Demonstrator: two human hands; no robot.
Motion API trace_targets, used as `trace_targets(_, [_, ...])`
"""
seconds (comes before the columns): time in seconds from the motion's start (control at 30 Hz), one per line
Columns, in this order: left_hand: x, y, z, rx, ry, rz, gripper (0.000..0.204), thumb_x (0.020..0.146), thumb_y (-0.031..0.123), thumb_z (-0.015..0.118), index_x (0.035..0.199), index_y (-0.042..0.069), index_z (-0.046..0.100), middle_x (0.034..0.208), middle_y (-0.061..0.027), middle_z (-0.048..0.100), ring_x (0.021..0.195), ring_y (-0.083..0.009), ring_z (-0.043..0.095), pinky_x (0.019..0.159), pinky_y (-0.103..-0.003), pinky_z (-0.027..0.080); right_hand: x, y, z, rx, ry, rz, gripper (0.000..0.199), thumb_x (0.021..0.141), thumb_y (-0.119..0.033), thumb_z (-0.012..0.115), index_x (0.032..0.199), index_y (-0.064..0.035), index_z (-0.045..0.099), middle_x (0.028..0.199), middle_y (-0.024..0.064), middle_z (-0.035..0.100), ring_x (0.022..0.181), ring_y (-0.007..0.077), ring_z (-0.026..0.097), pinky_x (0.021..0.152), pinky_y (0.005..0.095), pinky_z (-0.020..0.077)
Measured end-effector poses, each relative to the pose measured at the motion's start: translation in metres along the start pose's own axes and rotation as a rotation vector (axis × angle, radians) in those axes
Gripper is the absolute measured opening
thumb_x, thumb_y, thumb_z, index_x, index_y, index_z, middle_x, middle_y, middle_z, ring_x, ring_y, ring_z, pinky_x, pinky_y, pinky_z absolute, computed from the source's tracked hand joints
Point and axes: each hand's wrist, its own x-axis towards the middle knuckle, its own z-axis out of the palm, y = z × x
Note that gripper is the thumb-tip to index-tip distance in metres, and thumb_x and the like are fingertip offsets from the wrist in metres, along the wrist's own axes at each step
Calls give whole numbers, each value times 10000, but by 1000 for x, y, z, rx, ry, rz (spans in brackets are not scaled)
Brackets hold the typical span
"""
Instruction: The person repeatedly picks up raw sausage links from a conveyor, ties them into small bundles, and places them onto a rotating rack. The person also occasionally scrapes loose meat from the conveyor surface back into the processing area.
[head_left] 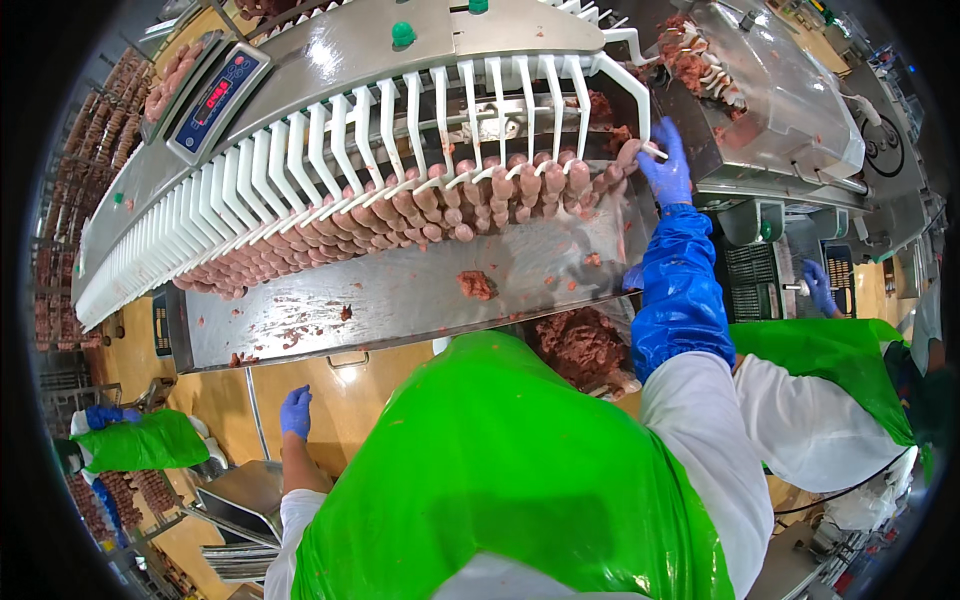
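My right hand, in a purple glove and blue sleeve cover, reaches to the right end of a row of white hooks. Its fingers are around the last hook's tip, on the end of a chain of pale pink sausages. Part of the grip is hidden. The linked sausages hang in loops along the hooks, over a steel tray with scraps of minced meat. Low at my left side, away from the tray, my left hand is gloved, fingers loosely apart, and holds nothing.
A scale with a lit display stands at upper left. Steel machinery bearing meat is at upper right. Dark minced meat lies below the tray. A co-worker's gloved hand is at right; another person is at far left.
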Motion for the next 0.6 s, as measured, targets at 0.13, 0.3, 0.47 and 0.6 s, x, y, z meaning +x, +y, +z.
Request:
trace_targets(0.13, [1, -9, -2, 12, 0, -4, 312, 923, 178, 602, 1182, 24, 683, 896, -38, 687, 722, -100, 573, 662, -254, 470, -32, 54, 8, 227, -209, 280, 360, 876, -134, 681, 1193, -1, 574, 984, 76, 639, 900, 174, 622, 828, 317, 514])
trace_targets(0.3, [-18, -19, -2, -22, -35, -124, 316, 920, 181, 599, 1178, 20, 684, 897, -44, 689, 722, -99, 573, 661, -256, 470, -113, 66, 23, 561, -214, 550, 255, 929, -117, 636, 1152, -1, 596, 961, 76, 627, 900, 208, 633, 863, 361, 525])
trace_targets(0.47, [-9, -6, -4, 7, -62, -71, 322, 922, 187, 605, 1187, 20, 681, 920, -53, 694, 748, -109, 576, 700, -261, 477, -109, 38, 27, 731, -122, 547, 282, 986, -155, 557, 1215, 9, 571, 1096, 127, 652, 1045, 256, 646, 948, 372, 511])
trace_targets(0.6, [15, 48, 2, 100, -65, 67, 328, 924, 190, 611, 1194, 14, 674, 1010, -94, 715, 892, -158, 630, 827, -283, 489, -63, 34, 15, 625, -81, 478, 444, 986, -229, 571, 1356, -4, 477, 1202, 123, 626, 1101, 261, 635, 961, 364, 501])
